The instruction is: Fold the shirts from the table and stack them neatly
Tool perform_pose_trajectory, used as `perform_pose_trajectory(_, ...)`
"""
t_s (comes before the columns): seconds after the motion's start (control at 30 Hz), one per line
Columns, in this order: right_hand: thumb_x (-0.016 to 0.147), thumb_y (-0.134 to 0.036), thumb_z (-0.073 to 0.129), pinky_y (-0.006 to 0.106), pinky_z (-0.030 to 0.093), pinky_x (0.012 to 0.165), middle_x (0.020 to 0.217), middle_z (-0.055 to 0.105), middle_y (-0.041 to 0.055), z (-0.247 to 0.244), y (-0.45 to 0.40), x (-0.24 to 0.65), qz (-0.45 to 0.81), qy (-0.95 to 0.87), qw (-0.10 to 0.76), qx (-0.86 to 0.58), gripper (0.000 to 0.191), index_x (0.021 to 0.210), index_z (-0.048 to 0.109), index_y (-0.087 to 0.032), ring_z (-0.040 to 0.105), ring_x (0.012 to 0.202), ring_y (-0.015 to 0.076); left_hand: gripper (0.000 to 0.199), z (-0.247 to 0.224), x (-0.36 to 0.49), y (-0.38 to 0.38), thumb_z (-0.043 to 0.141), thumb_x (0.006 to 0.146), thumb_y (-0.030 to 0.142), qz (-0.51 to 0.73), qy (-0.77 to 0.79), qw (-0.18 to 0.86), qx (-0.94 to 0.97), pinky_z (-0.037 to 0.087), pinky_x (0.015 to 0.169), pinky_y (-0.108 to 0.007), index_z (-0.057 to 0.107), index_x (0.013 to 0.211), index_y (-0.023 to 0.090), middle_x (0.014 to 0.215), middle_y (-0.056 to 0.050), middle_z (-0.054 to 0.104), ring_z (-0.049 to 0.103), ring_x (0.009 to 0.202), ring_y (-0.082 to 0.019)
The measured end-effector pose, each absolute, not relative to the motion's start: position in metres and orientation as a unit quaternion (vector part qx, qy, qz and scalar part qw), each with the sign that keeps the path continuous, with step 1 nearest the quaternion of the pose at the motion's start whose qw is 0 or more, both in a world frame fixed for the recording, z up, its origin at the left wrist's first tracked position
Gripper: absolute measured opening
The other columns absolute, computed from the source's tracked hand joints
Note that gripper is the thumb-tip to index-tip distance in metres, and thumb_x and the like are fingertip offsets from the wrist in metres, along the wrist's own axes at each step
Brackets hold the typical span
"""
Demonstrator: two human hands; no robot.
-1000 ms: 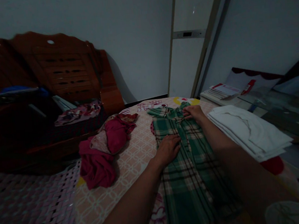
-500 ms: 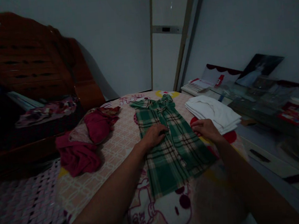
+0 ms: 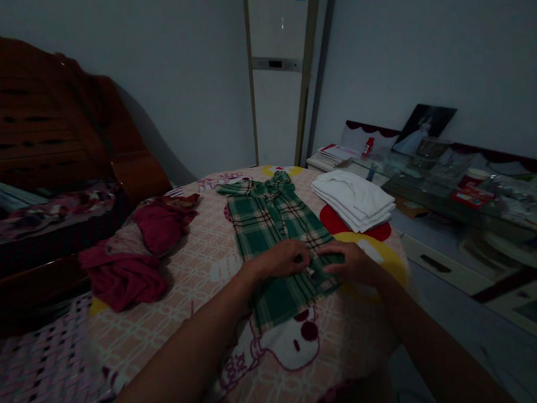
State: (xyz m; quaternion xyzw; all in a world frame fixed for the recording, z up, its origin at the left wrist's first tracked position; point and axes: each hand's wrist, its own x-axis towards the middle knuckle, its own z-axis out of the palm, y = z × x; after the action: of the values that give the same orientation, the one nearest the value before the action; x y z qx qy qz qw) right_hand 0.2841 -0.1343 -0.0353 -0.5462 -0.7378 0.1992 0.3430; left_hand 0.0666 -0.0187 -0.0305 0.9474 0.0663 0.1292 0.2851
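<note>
1. Find the green plaid shirt (image 3: pixel 270 223) spread flat on the cloth-covered tabletop (image 3: pixel 200 284), straight out from the body, with most of its length at 11 to 12 o'clock from the hands.
2. Trace its long axis from the near hem, around 6 o'clock, up to the bunched collar end, leaning slightly toward 11 rather than squarely at 12.
3. Note the left hand (image 3: pixel 286 258) as the nearer one to the shirt's midline: resting over the lower half, fingers curled beside the front opening, with the longer run of cloth toward 12 o'clock and a shorter stretch toward 6.
4. Place the right hand (image 3: pixel 353 263) at about 3 o'clock from the left, over the shirt's right edge, thumb and forefinger parted and pointing back toward 9.
5. See a narrow gap between the two sets of fingertips; impossible to tell, in this dim light, about any cloth pinched by the left thumb and forefinger.
6. Mark the neighbours from the shirt's middle: at 2 o'clock, a folded white stack (image 3: pixel 354 199), near the right edge; at 9 o'clock, a crumpled magenta bundle (image 3: pixel 136 258), well apart.
</note>
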Motion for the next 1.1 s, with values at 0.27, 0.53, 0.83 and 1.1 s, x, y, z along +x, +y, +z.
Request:
perform_pose_trajectory(0.27, 0.075, -0.019, 0.069, 0.043, 0.049, 0.094, 0.111, 0.07, 0.0155, -0.07, -0.138, 0.267, 0.01, -0.8, 0.293, -0.523, 0.035, 0.109, 0.067, -0.015, 0.062, 0.106, 0.0282, 0.022, -0.041, 0.069, -0.013, 0.058, 0.086, 0.035, 0.182, 0.124, 0.429, 0.876, 0.035, 0.06, -0.019, 0.057, 0.08, 0.014, 0.069, 0.003, 0.053, 0.047, 0.065, -0.01)
perform_pose_trajectory(0.53, 0.066, -0.003, 0.044, 0.034, 0.046, 0.08, 0.087, 0.066, 0.0101, -0.07, -0.143, 0.294, -0.102, -0.754, 0.232, -0.607, 0.031, 0.085, 0.064, -0.018, 0.057, 0.088, 0.0238, 0.016, -0.038, 0.074, -0.02, 0.058, 0.086, 0.03, 0.209, 0.16, 0.426, 0.866, 0.038, 0.061, -0.02, 0.057, 0.079, 0.015, 0.069, 0.002, 0.055, 0.049, 0.065, -0.01)
perform_pose_trajectory(0.83, 0.069, -0.008, 0.048, 0.031, 0.041, 0.073, 0.081, 0.065, 0.0087, -0.072, -0.16, 0.331, -0.201, -0.661, 0.259, -0.675, 0.02, 0.082, 0.058, -0.02, 0.057, 0.08, 0.0234, 0.008, -0.03, 0.085, -0.046, 0.056, 0.09, 0.021, 0.199, 0.126, 0.276, 0.932, 0.043, 0.074, -0.022, 0.064, 0.091, 0.019, 0.089, -0.001, 0.069, 0.062, 0.082, -0.015)
perform_pose_trajectory(1.1, 0.071, -0.008, 0.049, 0.034, 0.042, 0.079, 0.089, 0.066, 0.011, -0.068, -0.166, 0.321, -0.196, -0.69, 0.237, -0.655, 0.021, 0.086, 0.06, -0.018, 0.058, 0.085, 0.025, 0.011, -0.043, 0.088, -0.047, 0.055, 0.091, 0.018, 0.175, 0.081, 0.212, 0.958, 0.046, 0.08, -0.023, 0.066, 0.092, 0.02, 0.095, -0.003, 0.071, 0.065, 0.091, -0.016)
